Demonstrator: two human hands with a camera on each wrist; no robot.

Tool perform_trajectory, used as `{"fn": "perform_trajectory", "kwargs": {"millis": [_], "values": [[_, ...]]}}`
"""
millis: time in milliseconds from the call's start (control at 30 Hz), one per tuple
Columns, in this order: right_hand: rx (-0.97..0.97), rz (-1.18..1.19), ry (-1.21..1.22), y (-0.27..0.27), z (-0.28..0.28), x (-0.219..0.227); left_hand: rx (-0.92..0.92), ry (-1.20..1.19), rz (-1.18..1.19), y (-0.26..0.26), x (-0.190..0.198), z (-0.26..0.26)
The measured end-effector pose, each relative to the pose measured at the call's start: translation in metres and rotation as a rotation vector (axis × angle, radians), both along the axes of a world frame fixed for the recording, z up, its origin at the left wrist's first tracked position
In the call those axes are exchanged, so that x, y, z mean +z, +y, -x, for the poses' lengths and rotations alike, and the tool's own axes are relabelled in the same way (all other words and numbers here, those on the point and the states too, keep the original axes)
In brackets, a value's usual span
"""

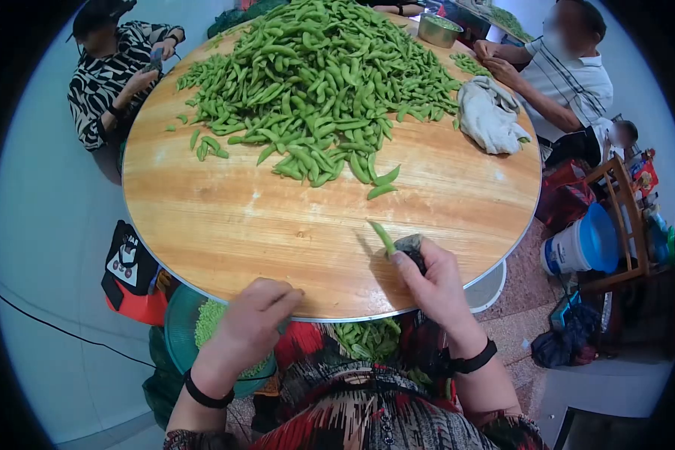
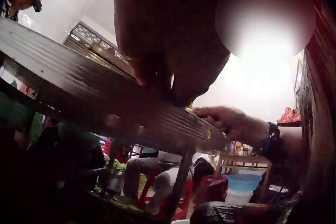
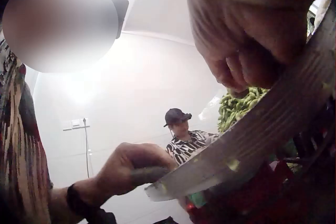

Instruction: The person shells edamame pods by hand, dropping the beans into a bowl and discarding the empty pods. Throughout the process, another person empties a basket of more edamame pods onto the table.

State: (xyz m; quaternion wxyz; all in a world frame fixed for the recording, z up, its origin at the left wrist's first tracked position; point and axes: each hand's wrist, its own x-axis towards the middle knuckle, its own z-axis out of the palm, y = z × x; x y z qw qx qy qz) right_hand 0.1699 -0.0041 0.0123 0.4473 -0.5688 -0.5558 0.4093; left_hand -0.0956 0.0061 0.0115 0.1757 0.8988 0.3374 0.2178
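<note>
My right hand [image 1: 441, 289] pinches a green soybean pod [image 1: 382, 235] between the thumb and the forefinger side, just above the near right part of the round wooden table [image 1: 225, 214]. A dark grey wrap [image 1: 410, 247] covers a finger of that hand. At the near edge of the table lies my left hand [image 1: 249, 324], fingers loosely bent over the rim; a dark greenish bit shows under them, and no pod is visible in that hand. Ahead of both hands rises a big heap of soybean pods [image 1: 315, 82], with a few loose pods [image 1: 382, 192] at its near side.
Below the left hand is a green basin [image 1: 178, 319] with shelled beans [image 1: 208, 322]. Pods [image 1: 367, 337] lie in my lap. A grey cloth [image 1: 489, 116] and a metal bowl [image 1: 439, 31] sit on the table's right. People sit at the left and right; a blue-and-white bucket [image 1: 570, 247] stands right.
</note>
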Motion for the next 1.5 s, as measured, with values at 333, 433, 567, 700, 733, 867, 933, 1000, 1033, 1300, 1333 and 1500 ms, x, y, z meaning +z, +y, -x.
{"fn": "perform_trajectory", "kwargs": {"millis": [333, 433, 567, 700, 733, 867, 933, 1000, 1033, 1300, 1333, 1500], "values": [[0.192, 0.112, 0.384, -0.007, 0.007, 0.017, 0.318, -1.529, 1.251, 0.007, 0.016, -0.085], [0.322, 0.158, 0.478, -0.01, 0.006, 0.023, 0.201, -1.493, 1.387, 0.006, 0.006, -0.096], [0.474, 0.439, 0.676, -0.014, -0.009, 0.031, 0.219, -1.376, 1.219, 0.003, 0.007, -0.102], [0.457, 0.498, 0.666, -0.015, -0.012, 0.029, 0.313, -1.304, 1.116, 0.001, 0.002, -0.107], [0.474, 0.517, 0.738, -0.014, -0.013, 0.026, 0.36, -1.222, 1.012, 0.0, -0.002, -0.107], [0.473, 0.567, 0.846, -0.014, -0.013, 0.024, 0.359, -1.196, 0.88, -0.002, 0.003, -0.111], [0.45, 0.564, 0.83, -0.015, -0.011, 0.021, 0.336, -1.14, 0.767, -0.004, -0.004, -0.112], [0.431, 0.556, 0.814, -0.016, -0.009, 0.022, 0.314, -1.081, 0.651, -0.003, -0.005, -0.11], [0.43, 0.6, 0.88, -0.017, -0.01, 0.024, 0.177, -1.203, 0.89, -0.002, -0.003, -0.107], [0.267, 0.177, 0.312, -0.011, 0.009, 0.014, 0.138, -1.323, 1.0, -0.006, 0.006, -0.116], [0.203, 0.116, 0.222, -0.009, 0.012, 0.01, 0.217, -1.232, 0.9, -0.006, -0.002, -0.117], [0.247, 0.503, 0.672, -0.002, 0.006, 0.022, 0.332, -1.118, 0.665, -0.004, 0.002, -0.112]]}}
